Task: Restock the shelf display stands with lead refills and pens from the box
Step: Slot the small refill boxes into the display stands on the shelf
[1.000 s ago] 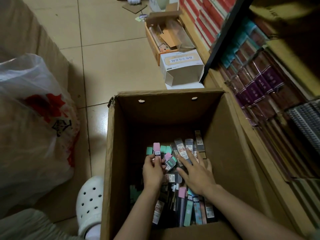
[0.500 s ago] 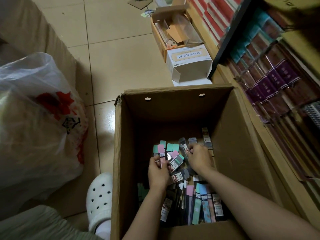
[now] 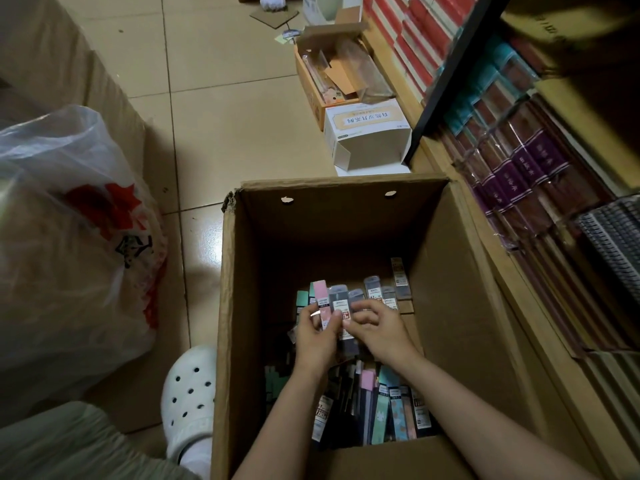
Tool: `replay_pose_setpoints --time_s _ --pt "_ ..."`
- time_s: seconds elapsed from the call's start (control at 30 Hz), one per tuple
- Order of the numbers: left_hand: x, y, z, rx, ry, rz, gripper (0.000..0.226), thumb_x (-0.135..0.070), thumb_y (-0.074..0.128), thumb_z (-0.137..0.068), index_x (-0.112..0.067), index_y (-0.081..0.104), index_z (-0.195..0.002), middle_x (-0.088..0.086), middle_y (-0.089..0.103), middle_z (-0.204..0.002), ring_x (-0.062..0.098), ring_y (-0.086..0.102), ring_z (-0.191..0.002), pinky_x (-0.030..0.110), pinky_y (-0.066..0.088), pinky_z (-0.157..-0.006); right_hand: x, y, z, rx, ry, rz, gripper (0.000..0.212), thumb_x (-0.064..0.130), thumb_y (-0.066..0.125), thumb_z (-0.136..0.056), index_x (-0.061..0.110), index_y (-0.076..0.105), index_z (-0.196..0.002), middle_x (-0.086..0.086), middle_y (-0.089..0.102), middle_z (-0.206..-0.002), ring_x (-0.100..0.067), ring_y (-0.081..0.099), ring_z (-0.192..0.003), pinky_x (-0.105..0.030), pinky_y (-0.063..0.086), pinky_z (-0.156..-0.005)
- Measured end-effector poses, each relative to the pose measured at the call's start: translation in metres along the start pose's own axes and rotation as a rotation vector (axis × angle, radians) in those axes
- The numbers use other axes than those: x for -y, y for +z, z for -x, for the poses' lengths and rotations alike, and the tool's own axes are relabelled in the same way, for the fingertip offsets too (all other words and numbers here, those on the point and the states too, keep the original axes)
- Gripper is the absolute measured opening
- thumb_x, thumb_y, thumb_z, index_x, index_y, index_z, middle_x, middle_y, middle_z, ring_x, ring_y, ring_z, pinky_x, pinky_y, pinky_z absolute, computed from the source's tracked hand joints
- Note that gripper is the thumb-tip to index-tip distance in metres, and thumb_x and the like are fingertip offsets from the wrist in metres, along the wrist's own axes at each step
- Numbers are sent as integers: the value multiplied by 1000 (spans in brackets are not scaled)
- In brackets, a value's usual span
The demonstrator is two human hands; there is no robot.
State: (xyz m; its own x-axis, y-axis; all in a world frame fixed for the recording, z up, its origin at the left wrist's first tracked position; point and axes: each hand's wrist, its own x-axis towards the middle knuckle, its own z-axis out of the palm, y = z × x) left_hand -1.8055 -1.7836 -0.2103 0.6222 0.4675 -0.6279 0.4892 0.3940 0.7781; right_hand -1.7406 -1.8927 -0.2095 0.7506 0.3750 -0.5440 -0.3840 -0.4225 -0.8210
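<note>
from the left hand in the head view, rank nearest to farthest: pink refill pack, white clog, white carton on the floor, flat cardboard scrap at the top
1. pink refill pack: held in the left hand, inside the cardboard box.
2. white clog: on the floor, lower left of the box.
3. white carton: beyond the box, by the shelf.
4. cardboard scrap: far floor, top of view.

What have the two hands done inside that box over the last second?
A second ago the right hand lay flat and spread on the packs; it has since curled, drawn in beside the left hand, and now pinches grey refill packs fanned between both hands. The left hand has kept hold of the pink pack throughout. The cardboard box, the plastic bag and the white shoe stayed put.
</note>
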Motion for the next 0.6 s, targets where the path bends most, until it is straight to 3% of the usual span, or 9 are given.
replay_pose_setpoints --time_s 0.13,0.23,0.37,0.43,0.53,0.6 --pt "3 -7 -9 -98 -37 19 20 -11 57 -96 -17 50 -114 6 67 -104 14 66 -85 31 57 -66 4 -1 -9 7 -53 215 5 27 66 -91 24 71 -91 10 70 -81 -2 65 -68 -17 52 -60" --pt "9 -8 -15 -175 -64 28 24 -12 59 -95 -15 52 -118 4 68 -104 11 65 -82 26 53 -62 7 -11 -22 -194 -85 518 16 30 64 -92 23 71 -105 14 65 -88 6 56 -70 -7 40 -59" --pt "15 -10 -20 -226 -120 83 27 -11 60 -94 -17 53 -119 1 68 -98 16 68 -84 31 55 -66 9 -3 -32 -78 -30 689 42 38 74 -83 21 63 -120 12 61 -85 -6 58 -80 -18 44 -65" --pt "16 -11 -22 -235 -128 77 27 -11 60 -94 -16 53 -119 -1 67 -96 15 67 -82 29 54 -64 6 5 -33 -84 -19 714 47 38 79 -78 22 62 -119 8 65 -92 -10 60 -84 -22 46 -66" --pt "17 -9 -22 -241 -122 38 25 -11 59 -95 -15 53 -118 -2 67 -95 9 66 -76 17 49 -49 1 10 -33 -85 -15 713 45 28 84 -73 19 63 -112 1 66 -100 -15 62 -88 -29 52 -74" --pt "17 -7 -20 -233 -124 18 24 -10 58 -95 -15 52 -118 -1 66 -95 8 65 -74 15 47 -46 0 8 -32 -76 3 663 45 18 84 -73 16 64 -113 -1 64 -101 -15 60 -90 -23 51 -74"
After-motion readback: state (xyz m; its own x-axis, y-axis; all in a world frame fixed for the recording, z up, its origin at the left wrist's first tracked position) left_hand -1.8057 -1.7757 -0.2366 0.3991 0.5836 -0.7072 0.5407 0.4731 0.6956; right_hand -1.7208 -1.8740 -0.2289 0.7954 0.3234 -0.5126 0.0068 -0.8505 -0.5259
